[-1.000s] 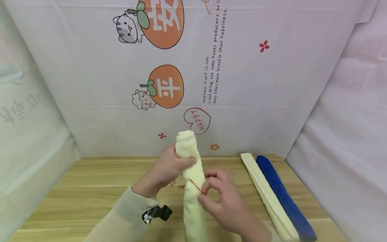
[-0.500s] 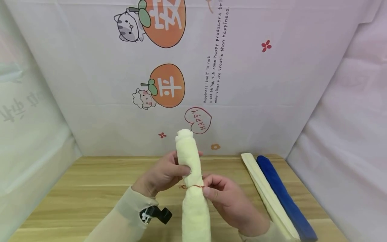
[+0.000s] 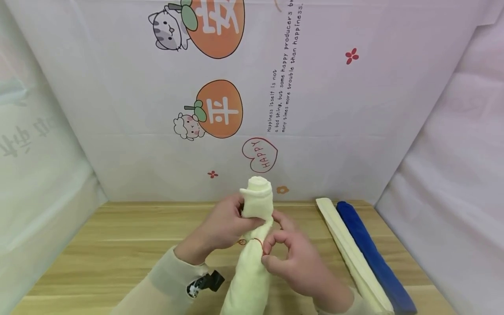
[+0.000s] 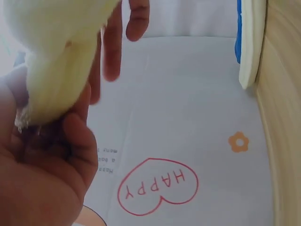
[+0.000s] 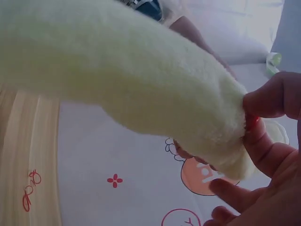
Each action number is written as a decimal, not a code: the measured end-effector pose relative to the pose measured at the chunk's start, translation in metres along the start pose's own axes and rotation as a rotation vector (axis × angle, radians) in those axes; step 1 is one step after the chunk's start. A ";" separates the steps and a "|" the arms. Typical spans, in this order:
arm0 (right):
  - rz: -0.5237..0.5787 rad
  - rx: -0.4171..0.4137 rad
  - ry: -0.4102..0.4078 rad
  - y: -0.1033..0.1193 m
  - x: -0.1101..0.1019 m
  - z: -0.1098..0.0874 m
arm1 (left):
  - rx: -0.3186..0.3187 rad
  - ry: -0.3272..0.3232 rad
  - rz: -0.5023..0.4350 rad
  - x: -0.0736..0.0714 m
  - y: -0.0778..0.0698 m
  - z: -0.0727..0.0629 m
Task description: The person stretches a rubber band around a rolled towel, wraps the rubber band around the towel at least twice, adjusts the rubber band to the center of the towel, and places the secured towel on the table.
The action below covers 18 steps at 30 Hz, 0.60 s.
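Observation:
A pale yellow rolled towel (image 3: 249, 280) stands up from the table toward the back wall. My left hand (image 3: 222, 225) grips its upper part, thumb across the front; the roll is creased and bent there. A thin red string (image 3: 257, 241) circles the towel just below that grip. Thumb and index finger of my right hand (image 3: 297, 260) pinch the string at the towel's right side. Between those fingertips, a bit of red string (image 5: 252, 123) shows in the right wrist view. Most of the left fingers are hidden behind the towel.
On the right of the wooden table (image 3: 98, 262) lie another folded pale yellow towel (image 3: 352, 251) and a blue towel (image 3: 376, 258), side by side. Loose loops of red string (image 5: 30, 190) rest on the wood. A printed white cloth (image 3: 315, 109) hangs behind.
The towel's top has shifted right and now bends at the string, with my left hand moving right along with it. My right hand keeps its pinch on the string.

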State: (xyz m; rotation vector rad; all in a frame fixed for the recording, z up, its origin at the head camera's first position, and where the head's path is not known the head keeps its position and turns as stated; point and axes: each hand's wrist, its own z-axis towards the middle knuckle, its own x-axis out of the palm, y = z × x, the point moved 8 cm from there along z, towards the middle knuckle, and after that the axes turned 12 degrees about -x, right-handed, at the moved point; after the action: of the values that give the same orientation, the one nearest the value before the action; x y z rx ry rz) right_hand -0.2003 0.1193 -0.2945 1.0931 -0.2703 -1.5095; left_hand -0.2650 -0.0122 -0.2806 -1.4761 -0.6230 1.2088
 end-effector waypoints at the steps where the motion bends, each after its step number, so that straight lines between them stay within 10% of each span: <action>1: -0.036 -0.024 0.000 0.003 0.001 -0.001 | 0.009 -0.039 0.037 -0.001 -0.002 0.000; 6: -0.179 -0.067 0.003 0.010 0.004 -0.006 | 0.025 -0.203 0.155 -0.007 -0.011 0.001; 9: -0.127 -0.051 -0.020 0.008 0.001 -0.009 | -0.034 -0.191 0.101 -0.008 -0.009 0.005; 13: 0.255 0.022 -0.057 -0.001 -0.003 -0.009 | -0.031 0.100 -0.207 0.004 -0.006 0.006; 18: 0.915 0.015 0.007 -0.010 0.006 -0.011 | 0.216 0.684 -0.583 0.023 -0.028 -0.018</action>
State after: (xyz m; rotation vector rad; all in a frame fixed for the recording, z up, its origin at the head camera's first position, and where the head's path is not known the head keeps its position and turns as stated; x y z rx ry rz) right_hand -0.1976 0.1218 -0.3103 0.8041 -0.6708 -0.6813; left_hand -0.2346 0.0093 -0.2640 -1.2844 -0.3868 0.2727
